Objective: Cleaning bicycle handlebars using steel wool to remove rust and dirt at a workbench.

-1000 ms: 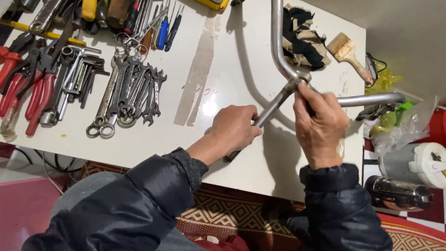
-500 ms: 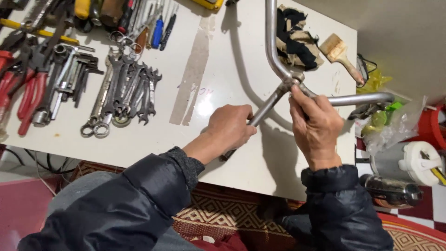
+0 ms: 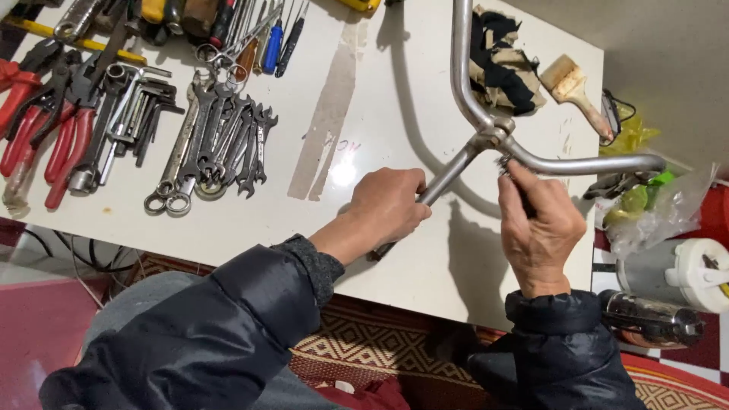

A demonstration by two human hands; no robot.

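Closed around the handlebar stem (image 3: 448, 173), left hand (image 3: 386, 206) steadies it near the counter's (image 3: 380, 99) front edge; right hand (image 3: 541, 228) pinches a small part at the clamp (image 3: 495, 135).

**A repair workshop bench**

A white table (image 3: 395, 99) holds rows of wrenches (image 3: 220, 144), red-handled pliers (image 3: 45, 129), hex keys (image 3: 148, 106) and screwdrivers (image 3: 273, 38). A paintbrush (image 3: 573, 87) and a rag (image 3: 501, 61) lie beside metal bicycle handlebars (image 3: 486, 129).
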